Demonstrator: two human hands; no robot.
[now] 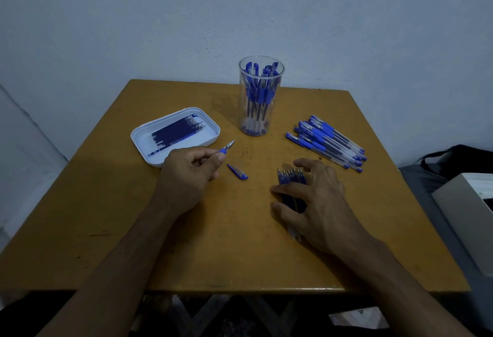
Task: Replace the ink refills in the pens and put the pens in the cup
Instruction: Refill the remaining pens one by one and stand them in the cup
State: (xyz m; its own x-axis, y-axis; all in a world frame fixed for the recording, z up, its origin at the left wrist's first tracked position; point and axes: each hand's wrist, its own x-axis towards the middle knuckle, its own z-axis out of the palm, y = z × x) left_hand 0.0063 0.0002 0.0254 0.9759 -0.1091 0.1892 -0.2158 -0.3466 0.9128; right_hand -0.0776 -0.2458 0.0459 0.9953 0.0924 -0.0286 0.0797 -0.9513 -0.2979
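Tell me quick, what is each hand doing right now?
Left hand: closed, holding a pen tip piece.
Right hand: open, fingers spread over a bundle of refills on the table.

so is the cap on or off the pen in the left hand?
Off. The pen in the left hand shows a bare metal tip, and a blue cap lies loose on the table.

Left hand [186, 168] pinches pen tip [225, 149]; right hand [317, 200] on refills [290, 176]
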